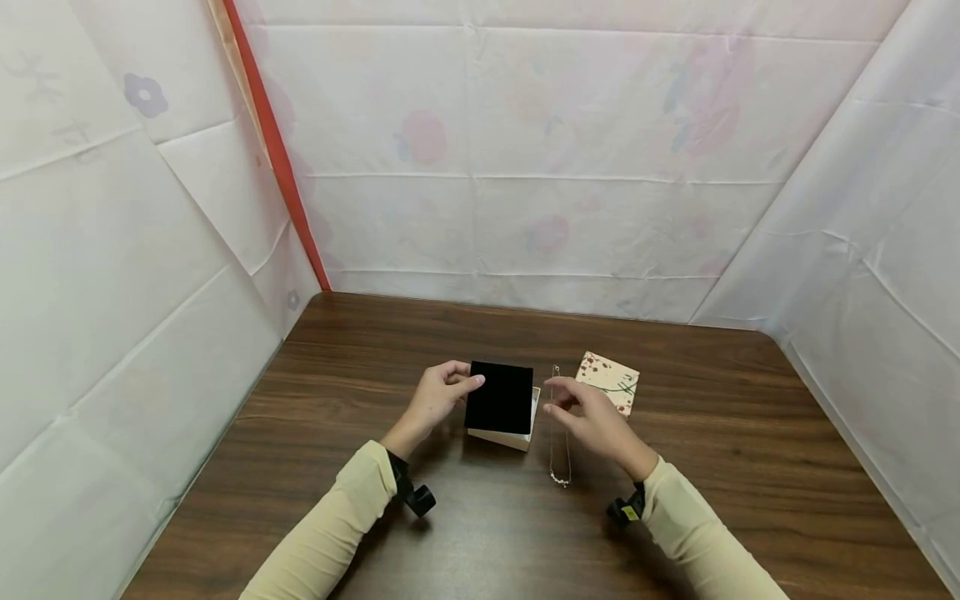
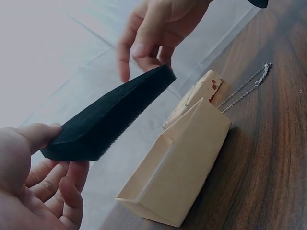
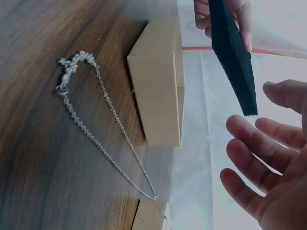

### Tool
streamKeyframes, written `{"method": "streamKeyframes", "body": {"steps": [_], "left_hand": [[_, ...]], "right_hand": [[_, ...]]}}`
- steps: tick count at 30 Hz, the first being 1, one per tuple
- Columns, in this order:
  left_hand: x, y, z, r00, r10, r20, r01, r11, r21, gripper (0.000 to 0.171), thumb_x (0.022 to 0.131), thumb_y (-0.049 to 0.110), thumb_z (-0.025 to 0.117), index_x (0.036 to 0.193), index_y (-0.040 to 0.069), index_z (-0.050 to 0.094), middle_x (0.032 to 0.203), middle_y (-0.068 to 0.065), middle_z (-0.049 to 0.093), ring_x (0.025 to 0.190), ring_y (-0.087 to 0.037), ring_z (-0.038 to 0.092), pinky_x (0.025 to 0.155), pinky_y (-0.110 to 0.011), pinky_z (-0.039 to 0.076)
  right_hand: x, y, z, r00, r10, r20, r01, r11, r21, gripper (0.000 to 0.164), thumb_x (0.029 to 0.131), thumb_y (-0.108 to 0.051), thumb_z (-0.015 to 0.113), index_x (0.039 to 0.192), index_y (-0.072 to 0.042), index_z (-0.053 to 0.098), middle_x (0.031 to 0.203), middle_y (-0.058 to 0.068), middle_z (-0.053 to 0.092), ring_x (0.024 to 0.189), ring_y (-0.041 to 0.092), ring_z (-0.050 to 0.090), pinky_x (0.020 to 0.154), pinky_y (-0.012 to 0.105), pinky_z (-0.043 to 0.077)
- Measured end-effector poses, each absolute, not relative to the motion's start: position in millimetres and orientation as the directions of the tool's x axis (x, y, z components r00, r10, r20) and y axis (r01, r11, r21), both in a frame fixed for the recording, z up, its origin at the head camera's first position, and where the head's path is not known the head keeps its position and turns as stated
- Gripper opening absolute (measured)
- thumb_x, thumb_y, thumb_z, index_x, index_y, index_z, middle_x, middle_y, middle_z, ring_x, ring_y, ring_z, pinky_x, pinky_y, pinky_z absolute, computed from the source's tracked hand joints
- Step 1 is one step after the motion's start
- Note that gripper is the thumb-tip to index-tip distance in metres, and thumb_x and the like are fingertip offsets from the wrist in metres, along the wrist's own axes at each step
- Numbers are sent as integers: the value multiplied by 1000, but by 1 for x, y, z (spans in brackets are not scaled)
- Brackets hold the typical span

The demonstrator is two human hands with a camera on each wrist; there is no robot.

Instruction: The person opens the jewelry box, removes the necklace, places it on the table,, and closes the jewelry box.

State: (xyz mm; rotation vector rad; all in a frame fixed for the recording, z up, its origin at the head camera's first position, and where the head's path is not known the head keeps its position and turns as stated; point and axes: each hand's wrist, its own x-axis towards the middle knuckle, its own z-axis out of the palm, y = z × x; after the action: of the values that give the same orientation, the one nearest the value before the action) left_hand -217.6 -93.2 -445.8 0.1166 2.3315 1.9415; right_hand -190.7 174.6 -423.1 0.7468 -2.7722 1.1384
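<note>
My left hand [image 1: 437,400] pinches a black foam pad [image 1: 500,398] at its left edge, thumb on top and fingers beneath. The pad hangs over a cream cardboard box [image 2: 187,167], which stands with its top uncovered. To the right of the pad, my right hand [image 1: 592,414] has its fingers spread and relaxed, holding nothing; its fingertips are close to the pad's edge in the right wrist view. A silver chain necklace [image 3: 91,136] with a beaded front part lies stretched out on the table, partly beneath my right hand in the head view.
A cream lid with red flowers and a green stem [image 1: 611,379] lies behind my right hand. The dark wood table [image 1: 322,467] is bordered by white cloth walls [image 1: 525,225] at the back and both sides. A red strip [image 1: 281,158] runs down the left back corner.
</note>
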Motion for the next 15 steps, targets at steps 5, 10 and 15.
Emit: {"method": "streamKeyframes", "body": {"steps": [5,10,15], "left_hand": [[-218,-93,-446,-990,135,-28,-4,176,984,30,90,22,71,111,0,66,76,7,67,68,-16,57,67,-37,49],[-216,-93,-443,-990,141,-32,-6,179,984,33,90,21,71,114,-1,65,79,6,68,67,-14,56,65,-32,49],[-212,-90,-435,-985,164,-44,-12,192,981,35,91,17,69,117,-4,63,82,2,70,72,-23,59,63,-28,47]], "right_hand": [[-195,169,-425,-871,-393,294,-484,588,-648,37,91,-15,69,125,-5,60,85,-3,68,80,9,63,79,38,54],[-197,166,-426,-872,-365,326,-487,578,-655,37,91,-14,69,126,-4,59,86,-2,68,80,11,64,79,35,55],[-197,161,-426,-879,-351,323,-474,569,-672,38,91,-15,68,126,-3,59,86,-1,70,80,13,65,77,35,54]]}}
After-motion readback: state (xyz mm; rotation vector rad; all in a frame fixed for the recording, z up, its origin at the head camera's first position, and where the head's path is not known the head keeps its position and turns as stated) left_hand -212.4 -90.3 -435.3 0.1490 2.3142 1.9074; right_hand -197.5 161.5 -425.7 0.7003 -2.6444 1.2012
